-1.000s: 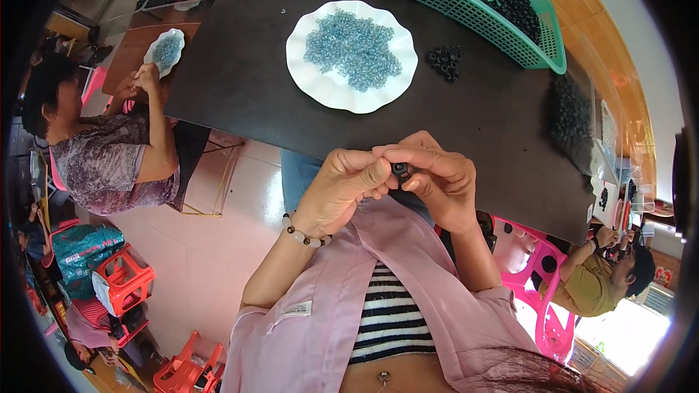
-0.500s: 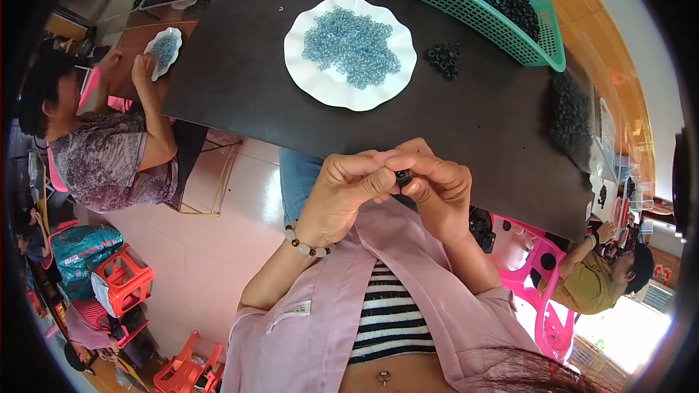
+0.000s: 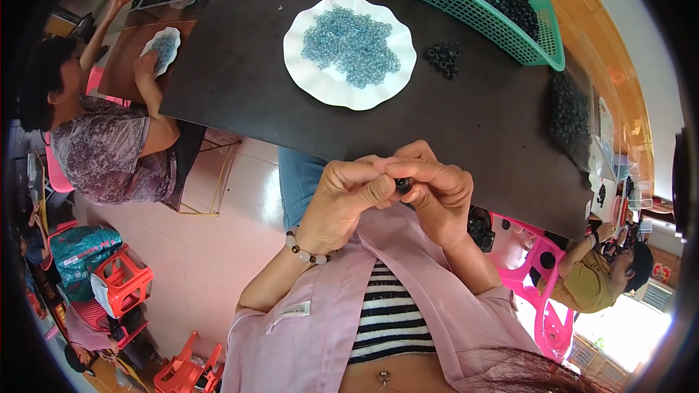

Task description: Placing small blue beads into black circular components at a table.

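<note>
Close to my body, past the table's near edge, both hands meet over a small black round part (image 3: pixel 403 185) with an opening in its end. My left hand (image 3: pixel 336 200) pinches it from the left between thumb and fingers. From the other side my right hand (image 3: pixel 441 196) closes its thumb and forefinger on the same part. The fingertips cover much of it, so whether a clear ring is on it cannot be made out. Beyond the hands, a white wavy-edged plate (image 3: pixel 306 86) carries a heap of small clear bluish rings (image 3: pixel 353 45).
A green basket (image 3: pixel 484 23) of black parts stands at the far right. Near it lie a small pile of black parts (image 3: pixel 444 58) and a clear bag of them (image 3: pixel 571 113). Co-workers sit at left (image 3: pixel 109 145) and right (image 3: pixel 593 280). Red stools (image 3: pixel 127 280) stand lower left.
My hands stay together, with slight finger shifts around the black part. The co-worker at left has raised one arm toward the far bin; the other hand is at the small plate.
</note>
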The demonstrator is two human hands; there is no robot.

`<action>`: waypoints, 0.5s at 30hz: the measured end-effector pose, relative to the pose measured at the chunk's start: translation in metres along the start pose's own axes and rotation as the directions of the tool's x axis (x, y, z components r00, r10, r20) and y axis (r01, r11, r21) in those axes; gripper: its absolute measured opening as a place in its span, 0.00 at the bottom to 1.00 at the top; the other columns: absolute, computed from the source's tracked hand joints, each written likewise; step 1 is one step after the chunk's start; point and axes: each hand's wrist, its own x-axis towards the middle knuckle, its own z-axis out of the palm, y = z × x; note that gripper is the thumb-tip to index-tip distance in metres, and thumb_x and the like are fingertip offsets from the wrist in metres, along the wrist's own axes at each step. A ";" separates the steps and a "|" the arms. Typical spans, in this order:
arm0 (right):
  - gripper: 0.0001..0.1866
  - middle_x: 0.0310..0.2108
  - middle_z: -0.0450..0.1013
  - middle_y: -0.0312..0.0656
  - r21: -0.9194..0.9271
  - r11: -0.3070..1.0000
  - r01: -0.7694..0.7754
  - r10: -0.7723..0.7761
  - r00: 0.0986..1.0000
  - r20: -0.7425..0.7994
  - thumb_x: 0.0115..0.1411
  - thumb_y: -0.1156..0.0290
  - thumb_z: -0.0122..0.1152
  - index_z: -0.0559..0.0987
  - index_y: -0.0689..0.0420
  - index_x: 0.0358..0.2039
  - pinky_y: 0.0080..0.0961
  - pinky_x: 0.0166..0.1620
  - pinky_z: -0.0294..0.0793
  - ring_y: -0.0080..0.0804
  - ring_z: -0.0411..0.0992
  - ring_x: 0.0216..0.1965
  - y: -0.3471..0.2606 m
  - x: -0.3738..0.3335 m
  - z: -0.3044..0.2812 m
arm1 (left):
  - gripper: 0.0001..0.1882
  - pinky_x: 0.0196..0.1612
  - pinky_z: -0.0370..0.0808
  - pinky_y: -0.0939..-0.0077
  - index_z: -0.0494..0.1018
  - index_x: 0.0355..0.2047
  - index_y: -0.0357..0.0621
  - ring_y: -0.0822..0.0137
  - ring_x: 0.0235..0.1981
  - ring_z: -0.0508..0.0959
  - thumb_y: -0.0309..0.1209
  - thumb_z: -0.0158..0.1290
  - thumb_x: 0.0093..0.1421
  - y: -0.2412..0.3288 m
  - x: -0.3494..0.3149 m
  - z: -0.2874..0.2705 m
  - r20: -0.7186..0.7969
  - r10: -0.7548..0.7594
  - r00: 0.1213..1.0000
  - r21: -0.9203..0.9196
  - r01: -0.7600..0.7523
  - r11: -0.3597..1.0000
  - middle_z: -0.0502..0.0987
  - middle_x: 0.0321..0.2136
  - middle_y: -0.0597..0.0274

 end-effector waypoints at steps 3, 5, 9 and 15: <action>0.12 0.36 0.79 0.41 -0.070 0.996 0.057 -0.058 0.998 -0.007 0.58 0.69 0.62 0.82 0.62 0.39 0.21 0.39 0.72 0.27 0.68 0.39 0.001 -0.004 0.000 | 0.10 0.32 0.70 0.83 0.81 0.34 0.37 0.76 0.27 0.71 0.31 0.59 0.59 -0.002 -0.002 0.004 0.008 0.047 0.999 0.063 -0.047 0.997 0.74 0.29 0.66; 0.13 0.36 0.79 0.43 -0.116 0.989 0.088 -0.090 0.996 -0.013 0.59 0.67 0.62 0.81 0.64 0.39 0.20 0.36 0.72 0.27 0.68 0.38 -0.001 -0.005 0.001 | 0.09 0.32 0.70 0.83 0.80 0.34 0.37 0.76 0.27 0.71 0.31 0.59 0.58 -0.005 -0.003 0.006 0.019 0.093 0.995 0.113 -0.095 0.989 0.73 0.28 0.67; 0.14 0.36 0.78 0.40 -0.033 0.999 0.017 -0.018 0.999 -0.027 0.59 0.67 0.62 0.81 0.62 0.42 0.20 0.39 0.70 0.25 0.68 0.38 -0.003 -0.004 0.001 | 0.10 0.32 0.69 0.83 0.81 0.35 0.38 0.77 0.26 0.71 0.33 0.58 0.59 -0.007 -0.004 0.009 -0.041 0.047 0.998 0.020 -0.046 0.999 0.75 0.29 0.66; 0.21 0.36 0.74 0.38 0.116 0.993 -0.033 0.024 0.997 0.080 0.57 0.70 0.63 0.76 0.62 0.51 0.19 0.45 0.67 0.22 0.66 0.39 0.002 0.004 -0.012 | 0.11 0.31 0.68 0.83 0.81 0.33 0.40 0.78 0.25 0.70 0.36 0.58 0.60 -0.005 0.004 0.011 -0.072 0.017 0.997 0.026 -0.015 1.000 0.77 0.27 0.67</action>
